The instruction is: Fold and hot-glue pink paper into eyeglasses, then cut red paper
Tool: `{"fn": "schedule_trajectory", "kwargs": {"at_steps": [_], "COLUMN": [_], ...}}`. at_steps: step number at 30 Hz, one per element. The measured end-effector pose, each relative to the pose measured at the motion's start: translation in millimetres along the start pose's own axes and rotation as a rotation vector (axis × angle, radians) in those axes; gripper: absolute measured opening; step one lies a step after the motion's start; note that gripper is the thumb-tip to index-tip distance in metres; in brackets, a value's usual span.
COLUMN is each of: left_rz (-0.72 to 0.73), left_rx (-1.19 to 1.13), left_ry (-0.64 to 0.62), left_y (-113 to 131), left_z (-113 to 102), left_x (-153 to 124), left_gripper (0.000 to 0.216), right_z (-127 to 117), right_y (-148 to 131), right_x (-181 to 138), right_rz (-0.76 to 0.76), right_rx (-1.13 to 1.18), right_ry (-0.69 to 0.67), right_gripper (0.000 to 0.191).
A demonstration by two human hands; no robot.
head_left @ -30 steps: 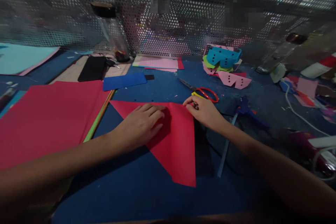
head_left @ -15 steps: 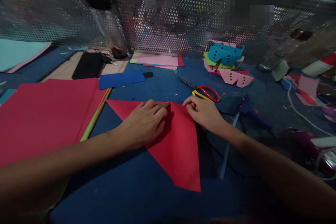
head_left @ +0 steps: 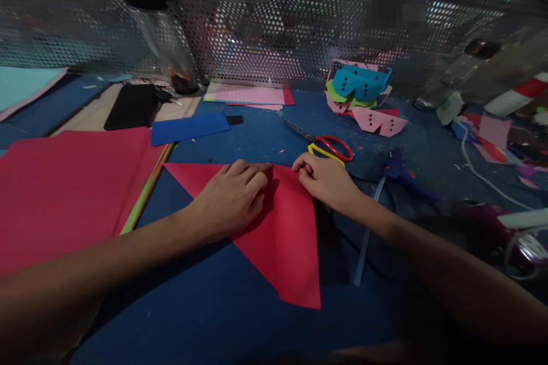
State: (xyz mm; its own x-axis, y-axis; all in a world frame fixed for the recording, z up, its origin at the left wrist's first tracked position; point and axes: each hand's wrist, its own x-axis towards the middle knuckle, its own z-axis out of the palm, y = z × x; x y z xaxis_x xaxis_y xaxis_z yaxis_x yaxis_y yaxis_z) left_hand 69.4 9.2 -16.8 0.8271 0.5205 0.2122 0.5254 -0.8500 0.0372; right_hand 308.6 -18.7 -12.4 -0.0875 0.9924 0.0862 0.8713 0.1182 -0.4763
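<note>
A sheet of red paper [head_left: 295,239], folded over along a diagonal, lies on the blue tabletop in front of me. My left hand [head_left: 235,194] presses on its upper part, fingers curled together at the top edge, fingertips partly hidden. At the upper right edge, my right hand [head_left: 323,177] pinches the paper between thumb and fingers. The right side of the sheet bows up from the table. Just beyond my right hand rest scissors [head_left: 336,148] with red and yellow handles.
Left lies a stack of red paper [head_left: 77,182], with a black phone [head_left: 131,105] and blue strip [head_left: 190,128] behind. Cut paper shapes [head_left: 362,82] stand before the perforated metal screen [head_left: 265,28]. A blue glue gun [head_left: 405,174] and paper scraps [head_left: 492,137] are at right.
The view has shifted slightly, so everything appears a little further left. Both hands stay at the red paper's top edge, with hardly any change in the fold.
</note>
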Motion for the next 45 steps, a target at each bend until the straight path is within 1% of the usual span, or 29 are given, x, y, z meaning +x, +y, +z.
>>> {"fn": "schedule_trajectory", "kwargs": {"at_steps": [4,9,14,22,26,29,32,34,37,39,41,43,45], "left_rz": [0.001,0.024,0.046,0.034,0.037,0.025,0.012,0.011,0.01,0.016,0.028,0.03,0.026], "left_rx": [-0.007,-0.059,-0.066,-0.009,-0.01,-0.042,-0.085,-0.104,-0.116,-0.128,-0.147,-0.164,-0.179], "left_ry": [0.008,-0.003,-0.007,0.005,0.0,0.005,0.007,0.003,0.01,0.029,0.039,0.023,-0.006], "left_y": [-0.6,-2.8,-2.5,-0.3,-0.5,-0.9,-0.7,-0.1,1.3,2.3,3.2,4.0,4.5], "left_z": [0.0,-2.1,-4.6,-1.0,-1.9,-2.0,-1.0,-0.9,-2.5,-4.4,-6.2,-7.0,-6.7], "left_x": [-2.5,-9.5,-11.1,-9.4,-10.2,-12.9,-16.0,-17.3,-17.6,-17.5,-17.4,-17.5,-17.7], "left_gripper": [0.013,0.021,0.021,0.026,0.026,0.026,0.034,0.04,0.039,0.037,0.038,0.042,0.045], "right_z": [-0.1,-1.9,-1.9,1.4,-0.8,-5.2,-10.3,-12.3,-11.9,-9.7,-7.1,-5.2,-4.7], "right_y": [2.1,3.5,5.5,8.5,7.3,2.2,-4.5,-7.6,-8.3,-6.7,-4.6,-2.9,-2.2], "right_x": [-1.2,-3.6,-4.1,-3.9,-3.3,-5.2,-8.5,-9.8,-8.9,-6.8,-4.4,-2.3,-1.1], "right_rz": [-0.005,0.011,0.06,0.023,0.018,0.037,0.046,0.035,0.032,0.014,-0.011,-0.01,0.011], "right_rx": [0.052,0.23,0.361,0.291,0.301,0.397,0.553,0.624,0.685,0.694,0.665,0.633,0.626], "right_ry": [0.014,0.053,0.001,0.003,0.011,0.007,-0.051,-0.084,-0.098,-0.062,0.008,0.064,0.086], "right_gripper": [0.018,0.014,0.014,0.014,0.013,0.016,0.022,0.022,0.021,0.018,0.017,0.017,0.017]}}
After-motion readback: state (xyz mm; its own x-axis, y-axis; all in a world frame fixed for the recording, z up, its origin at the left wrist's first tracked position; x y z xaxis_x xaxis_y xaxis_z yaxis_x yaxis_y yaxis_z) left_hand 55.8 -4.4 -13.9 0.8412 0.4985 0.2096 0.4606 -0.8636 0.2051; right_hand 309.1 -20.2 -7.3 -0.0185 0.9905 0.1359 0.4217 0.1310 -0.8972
